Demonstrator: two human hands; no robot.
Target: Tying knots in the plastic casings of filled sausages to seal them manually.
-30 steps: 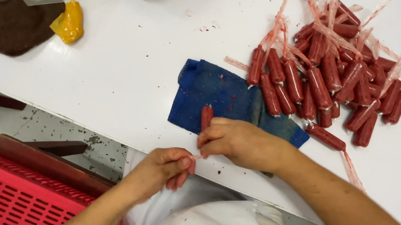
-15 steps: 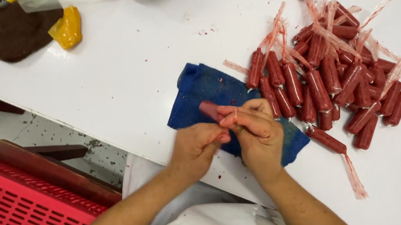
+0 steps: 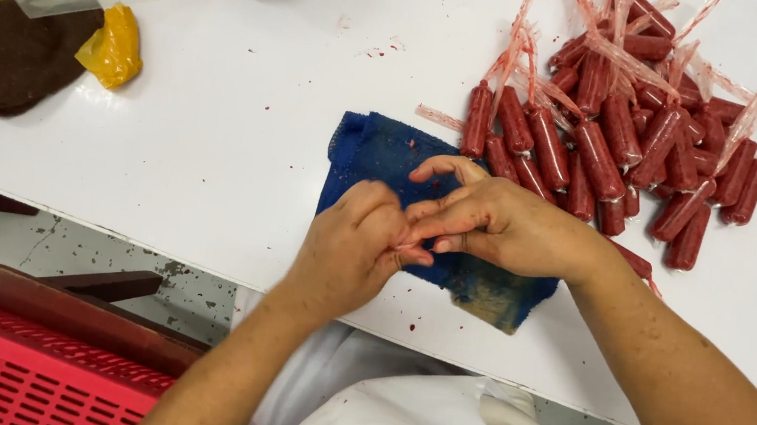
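The red sausage seen between the fingers half a second ago is now hidden, and both hands are sitting lower over the blue cloth [image 3: 376, 151]. The left hand [image 3: 351, 247] is curling shut, the right hand [image 3: 500, 226] pinching against it, wrists angled inward. The sausage pile [image 3: 615, 135] is lying just beyond.

Both forearms angle inward so the left hand [image 3: 351, 247], curled loosely with knuckles up, meets the right hand [image 3: 500, 226], whose fingertips [image 3: 418, 236] pinch together against the left's fingers.
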